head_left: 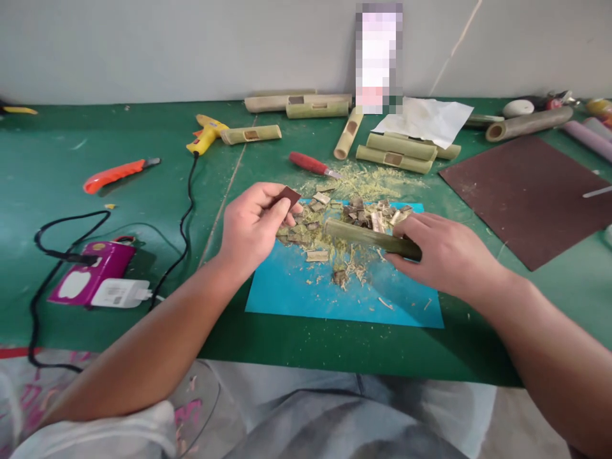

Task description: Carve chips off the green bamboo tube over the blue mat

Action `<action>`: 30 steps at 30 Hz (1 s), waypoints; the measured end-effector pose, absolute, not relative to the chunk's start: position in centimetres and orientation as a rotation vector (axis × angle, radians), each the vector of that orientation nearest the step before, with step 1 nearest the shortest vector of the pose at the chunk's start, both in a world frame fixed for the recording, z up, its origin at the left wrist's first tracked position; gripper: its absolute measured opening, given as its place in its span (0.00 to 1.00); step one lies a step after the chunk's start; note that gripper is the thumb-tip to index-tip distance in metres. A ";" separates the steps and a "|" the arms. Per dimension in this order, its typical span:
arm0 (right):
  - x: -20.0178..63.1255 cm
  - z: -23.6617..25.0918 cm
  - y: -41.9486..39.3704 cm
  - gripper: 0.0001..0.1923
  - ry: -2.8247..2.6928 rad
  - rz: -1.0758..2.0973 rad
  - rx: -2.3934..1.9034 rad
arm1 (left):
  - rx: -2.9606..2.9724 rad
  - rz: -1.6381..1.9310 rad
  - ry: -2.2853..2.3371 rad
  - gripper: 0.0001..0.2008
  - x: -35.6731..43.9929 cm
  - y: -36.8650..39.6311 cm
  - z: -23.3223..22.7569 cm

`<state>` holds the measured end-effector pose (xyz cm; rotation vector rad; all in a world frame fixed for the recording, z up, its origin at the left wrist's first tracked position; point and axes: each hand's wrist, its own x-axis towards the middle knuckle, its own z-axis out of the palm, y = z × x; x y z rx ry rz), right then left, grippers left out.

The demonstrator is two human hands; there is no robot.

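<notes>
left hand (251, 222) pinches brown square (291, 195); right hand (444, 250) grips bamboo (361, 236).

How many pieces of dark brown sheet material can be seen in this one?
2. A small piece is pinched in the left hand; a large sheet lies on the right side of the green table. Any under the shavings would be hidden.
</notes>
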<state>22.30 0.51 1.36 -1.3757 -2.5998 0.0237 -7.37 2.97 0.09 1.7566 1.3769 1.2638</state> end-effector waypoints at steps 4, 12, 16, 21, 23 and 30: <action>20.1 0.5 -0.9 0.10 -2.469 -0.012 -1.493 | 2.000 1.214 1.446 0.07 -6.9 2.5 -0.4; 18.2 -0.3 -1.9 0.10 -2.576 -0.028 -1.576 | 2.503 0.999 1.408 0.06 -6.7 3.6 -1.2; 18.3 -0.2 -1.9 0.10 -2.599 -0.003 -1.579 | 2.551 1.075 1.324 0.07 -6.9 3.8 -1.3; 18.4 -0.2 -1.8 0.09 -2.598 0.013 -1.545 | 2.700 1.049 1.242 0.08 -7.0 3.9 -1.4; 18.4 -0.3 -1.9 0.11 -2.591 0.018 -1.541 | 2.753 1.040 1.214 0.08 -7.0 4.0 -1.4; 18.4 -0.7 -2.0 0.12 -2.564 0.038 -1.495 | 2.741 1.039 1.234 0.08 -7.1 4.1 -1.5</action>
